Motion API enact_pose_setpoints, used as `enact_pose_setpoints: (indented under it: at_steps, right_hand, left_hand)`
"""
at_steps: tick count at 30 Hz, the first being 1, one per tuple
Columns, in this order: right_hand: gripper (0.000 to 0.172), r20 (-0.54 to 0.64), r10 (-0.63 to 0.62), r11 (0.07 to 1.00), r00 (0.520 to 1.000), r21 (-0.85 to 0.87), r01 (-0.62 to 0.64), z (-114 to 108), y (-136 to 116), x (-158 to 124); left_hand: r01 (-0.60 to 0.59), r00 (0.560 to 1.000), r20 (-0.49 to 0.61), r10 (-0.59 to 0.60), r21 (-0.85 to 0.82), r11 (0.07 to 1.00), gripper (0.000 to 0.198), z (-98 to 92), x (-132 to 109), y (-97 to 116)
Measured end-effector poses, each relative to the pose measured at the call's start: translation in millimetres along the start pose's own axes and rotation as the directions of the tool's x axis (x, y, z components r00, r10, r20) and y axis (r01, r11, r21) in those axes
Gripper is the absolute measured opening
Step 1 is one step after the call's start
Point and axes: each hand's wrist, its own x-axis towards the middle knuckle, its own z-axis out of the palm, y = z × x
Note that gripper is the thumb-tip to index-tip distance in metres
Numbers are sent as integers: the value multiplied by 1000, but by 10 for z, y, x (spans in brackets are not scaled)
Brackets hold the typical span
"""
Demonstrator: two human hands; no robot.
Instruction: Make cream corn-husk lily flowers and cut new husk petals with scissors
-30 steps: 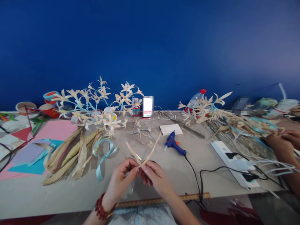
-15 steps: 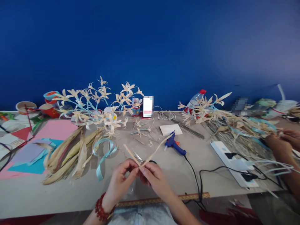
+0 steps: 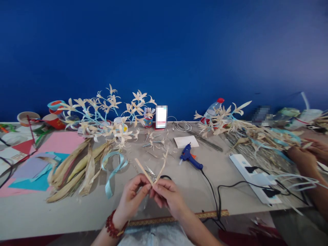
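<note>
My left hand [image 3: 135, 195] and my right hand [image 3: 168, 197] meet at the near middle of the table, fingertips pinched together. From the left fingertips a pale dried corn-husk strip [image 3: 142, 169] slants up to the left. Another pale husk strip [image 3: 162, 166], thinner and bent, rises to the right from the right fingertips. They form a V; whether they are joined at the base, I cannot tell. Just beyond the hands lies a pair of scissors [image 3: 150, 171], partly hidden. To the right rests a blue hot glue gun [image 3: 191, 157].
Dried corn husks [image 3: 84, 171], a light-blue ribbon [image 3: 112, 172] and coloured paper [image 3: 61, 141] lie left. Husk flowers [image 3: 102, 104] stand behind, near a phone [image 3: 161, 116]. At right are a power strip [image 3: 252, 177] with cords and another person's hands [image 3: 303, 155]. A patterned strip [image 3: 212, 214] borders the near edge.
The right strip has swung from leaning far right to more upright, its tip moving left away from the glue gun. My hands stay together. The other person's hands shift slightly.
</note>
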Motion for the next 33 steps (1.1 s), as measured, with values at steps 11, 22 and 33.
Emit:
enact_pose_setpoints:
  at_steps: [11,22,33]
  right_hand:
    - [38,133,88,951,987,284,-123,57,-15,-56]
    - [35,65,-352,734,934,-600,319,70,-151,-169]
    - [38,72,-313,814,947,-493,307,72,-151,-143]
  left_hand:
    - [113,992,-11,-123,-310,944,16,75,-50,-60]
    - [-20,997,-80,20,-2,1000,12,14,-80,3]
    - [-87,992,-87,94,83,993,12,7,-84,-29]
